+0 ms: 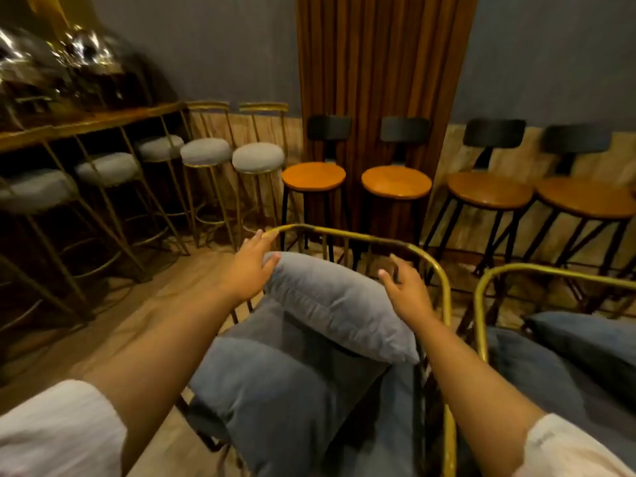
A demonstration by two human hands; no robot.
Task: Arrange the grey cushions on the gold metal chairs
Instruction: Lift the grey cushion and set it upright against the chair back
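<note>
Grey cushion (339,309) is leaning at frame centre on the gold chair (437,273); my left hand (253,266) is touching its corner, fingers spread, while my right hand (407,287) is hovering open, holding nothing.

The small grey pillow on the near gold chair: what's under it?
The small grey pillow rests on a larger grey seat cushion, leaning toward the gold chair backrest. The chair's seat itself is covered.

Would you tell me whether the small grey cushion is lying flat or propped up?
Propped up: the small grey cushion leans tilted against the gold chair back.
</note>
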